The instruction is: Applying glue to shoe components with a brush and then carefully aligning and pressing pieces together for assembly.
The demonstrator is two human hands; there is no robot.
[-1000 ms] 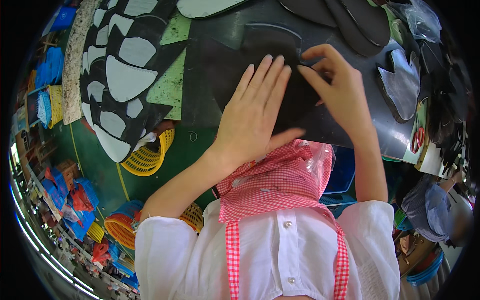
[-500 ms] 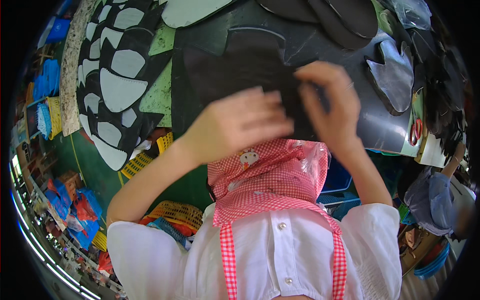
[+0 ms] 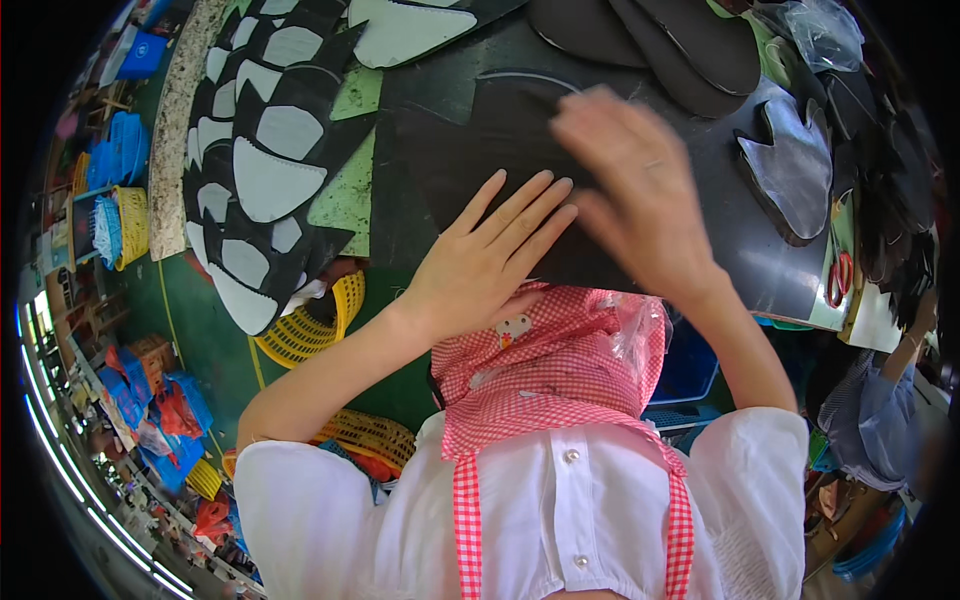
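Note:
My left hand lies flat with its fingers spread on a dark, flat cut piece of leather-like material. The piece rests on the black work surface, and its curved top edge catches the light. My right hand is over the right side of that piece. It is blurred by motion, its fingers stretched out and the thumb apart from them. Nothing shows in either hand. Whether the right fingertips touch the piece I cannot tell.
Overlapping black pieces with white patches cover the table's left side. Dark rounded pieces lie at the far edge. A shiny dark cut piece and red-handled scissors are at right. A yellow basket stands below.
My left hand has settled flat with its fingers spread, after being blurred. My right hand has moved up and left over the dark piece, its fingers straighter than before.

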